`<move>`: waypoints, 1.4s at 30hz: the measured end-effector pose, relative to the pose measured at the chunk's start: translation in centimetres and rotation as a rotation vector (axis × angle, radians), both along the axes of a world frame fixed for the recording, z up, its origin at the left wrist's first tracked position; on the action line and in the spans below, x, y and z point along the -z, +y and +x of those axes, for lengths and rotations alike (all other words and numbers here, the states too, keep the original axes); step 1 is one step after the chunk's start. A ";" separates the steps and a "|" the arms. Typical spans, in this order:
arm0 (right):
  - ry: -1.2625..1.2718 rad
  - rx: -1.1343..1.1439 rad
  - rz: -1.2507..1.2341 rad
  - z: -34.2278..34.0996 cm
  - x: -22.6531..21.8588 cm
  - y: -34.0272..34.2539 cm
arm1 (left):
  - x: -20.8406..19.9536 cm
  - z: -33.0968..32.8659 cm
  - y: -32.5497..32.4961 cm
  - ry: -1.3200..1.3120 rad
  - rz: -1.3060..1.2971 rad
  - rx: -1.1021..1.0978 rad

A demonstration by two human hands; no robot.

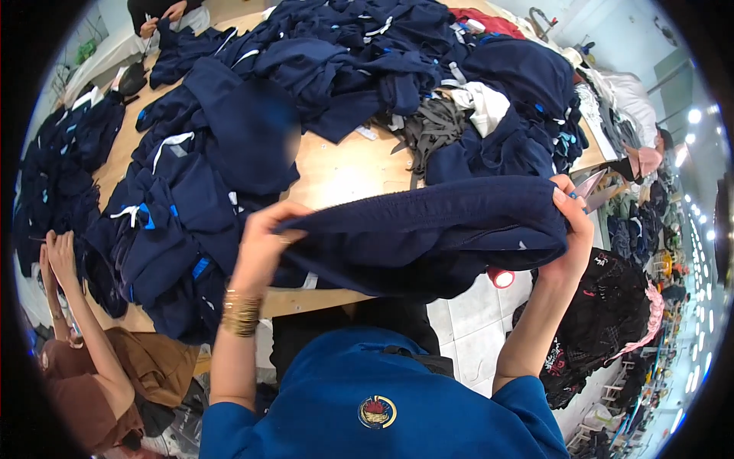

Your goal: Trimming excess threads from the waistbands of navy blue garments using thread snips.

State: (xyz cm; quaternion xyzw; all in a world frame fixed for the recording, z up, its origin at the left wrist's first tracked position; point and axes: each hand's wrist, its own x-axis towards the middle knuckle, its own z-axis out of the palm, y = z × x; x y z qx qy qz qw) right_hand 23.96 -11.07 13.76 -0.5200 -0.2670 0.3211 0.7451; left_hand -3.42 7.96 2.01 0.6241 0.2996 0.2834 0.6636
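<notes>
A navy garment [428,218] is stretched sideways between my hands above the table's near edge, its wide band uppermost and its opening facing me. My left hand [266,239], somewhat blurred, is closed on the band's left end. At the other end my right hand [573,229] grips the cloth. Pointed metal blades [589,188] with a bit of blue stick out beside my right fingers, like a pair of thread snips; their handle is mostly hidden. A small white mark shows inside the garment near my right hand.
Piles of navy garments [344,69] cover much of the wooden table [340,172]. Grey strips [432,126] and a white cloth [482,107] lie beyond my hands. Co-workers' hands [61,252] show at left and far left. A black heap [600,314] stands at right.
</notes>
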 end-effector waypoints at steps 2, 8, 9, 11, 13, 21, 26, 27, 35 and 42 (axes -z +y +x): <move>0.031 0.039 -0.037 1.0 0.4 -0.7 | -2.6 -1.5 1.4 -0.108 -0.025 -0.026; 0.085 0.040 -0.021 1.2 1.6 -1.0 | -4.4 -1.2 1.0 -0.125 -0.222 -0.169; 0.149 0.063 0.003 1.1 1.6 -0.8 | -3.4 -1.3 1.0 -0.138 -0.247 -0.207; 0.171 0.078 -0.001 1.0 1.8 -0.7 | -2.9 -1.5 1.4 -0.134 -0.246 -0.153; 0.189 0.094 -0.009 1.2 2.0 -0.8 | -2.7 -1.4 1.3 -0.131 -0.256 -0.121; -0.947 -0.106 -0.274 -0.3 2.0 1.9 | -2.7 1.2 0.9 0.023 0.394 0.271; -0.727 -0.599 -0.349 -6.3 5.6 6.0 | -3.7 3.9 -1.6 -0.039 0.309 0.315; -0.719 -0.591 -0.384 -6.0 5.4 6.0 | -3.8 4.1 -1.8 -0.040 0.315 0.312; 0.020 -0.043 -0.076 -1.2 -1.1 2.9 | -0.6 1.6 -1.4 0.114 0.340 0.119; 0.199 0.198 0.025 3.2 -0.8 -0.6 | -3.0 -3.7 2.8 0.094 0.166 0.012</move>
